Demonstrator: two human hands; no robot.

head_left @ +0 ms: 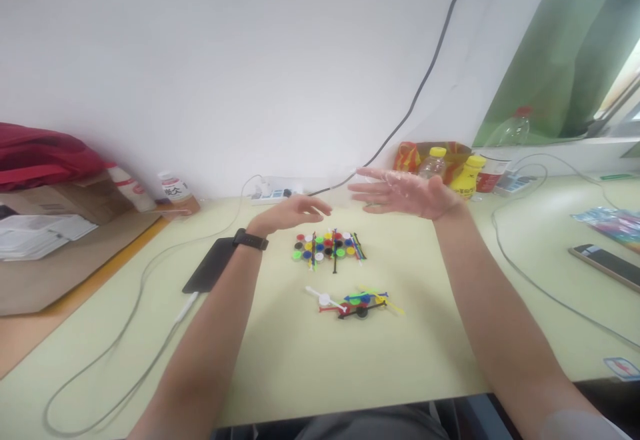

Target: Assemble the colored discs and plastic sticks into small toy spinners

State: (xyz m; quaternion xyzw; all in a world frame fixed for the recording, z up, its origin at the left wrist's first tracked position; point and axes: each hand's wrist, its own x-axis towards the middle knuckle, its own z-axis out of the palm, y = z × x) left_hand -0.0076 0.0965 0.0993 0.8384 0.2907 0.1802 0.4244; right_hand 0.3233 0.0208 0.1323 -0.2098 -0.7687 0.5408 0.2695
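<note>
My left hand [295,212], with a black watch [251,240] on the wrist, hovers behind the far group of parts. Its fingers are loosely bent and apart, with nothing visible in them. To its right, my right hand [405,193] is raised with fingers stretched out. A clear, shiny patch like thin plastic shows on it; I cannot tell what it is. Below the hands, round coloured discs [327,251] lie in rows, with thin arrow-shaped pointers [335,253] across them. Nearer me is a cluster of arrow spinners [363,311] in white, red, green, blue, black and yellow.
A black phone-like slab [209,265] with a white cable lies by my left forearm. Bottles [467,177] and a power strip [275,195] stand along the wall. At right are another phone [607,265] and a cable. Cardboard [100,260] covers the left side.
</note>
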